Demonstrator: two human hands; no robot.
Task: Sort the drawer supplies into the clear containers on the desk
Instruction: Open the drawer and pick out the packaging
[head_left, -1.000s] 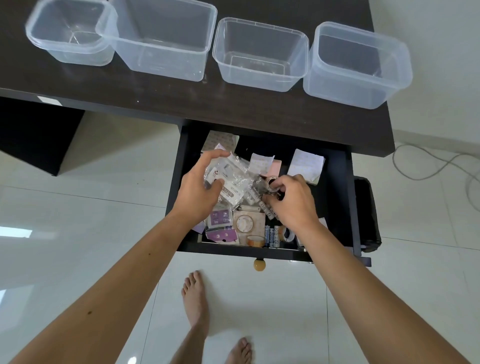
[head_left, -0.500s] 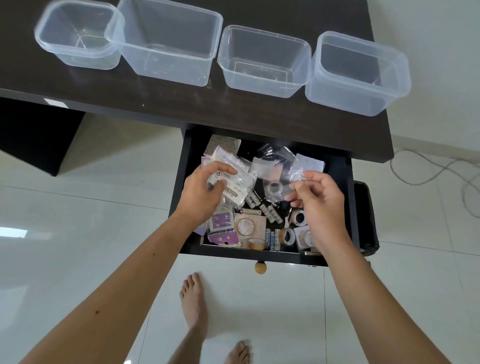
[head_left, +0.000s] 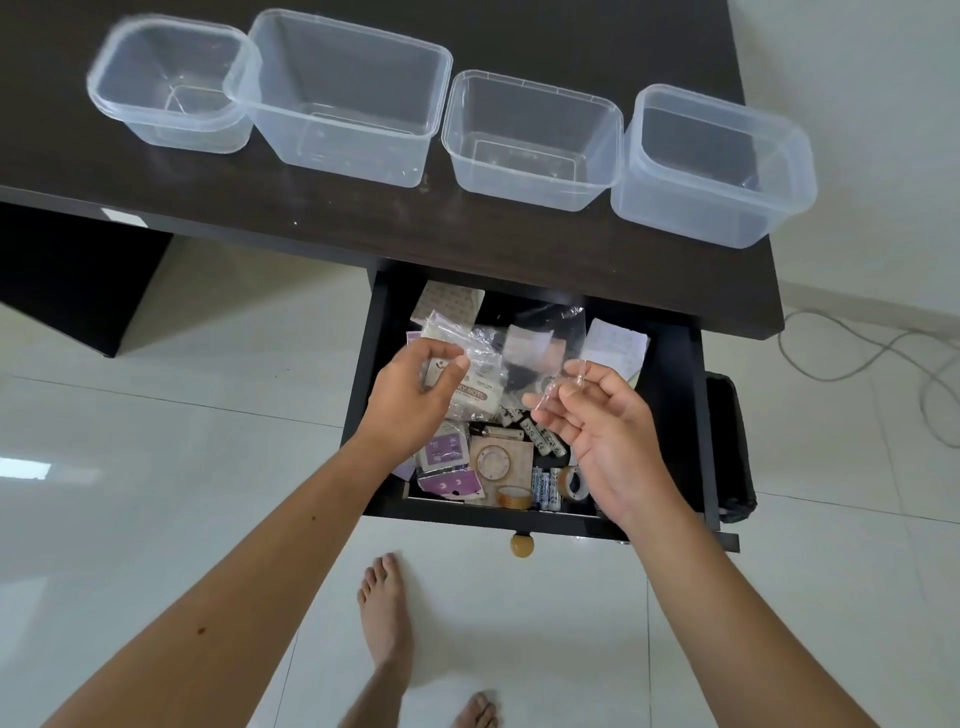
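Observation:
The open black drawer holds sticky-note packs, batteries, tape rolls and paper slips. Over it, my left hand pinches a clear-wrapped sticky-note pack between thumb and fingers. My right hand, palm up, pinches the lower corner of a clear plastic bag that stands up above the drawer. Several empty clear containers line the dark desk: a small one at far left, a large one, a medium one, and one at far right.
A round wooden knob sticks out of the drawer front. My bare feet stand on the white tiled floor below. A grey cable loops on the floor at right. A black object sits beside the drawer's right side.
My right hand has risen out of the drawer, lifting the clear plastic bag, and turned palm up. My left hand has lifted the sticky-note pack a little higher.

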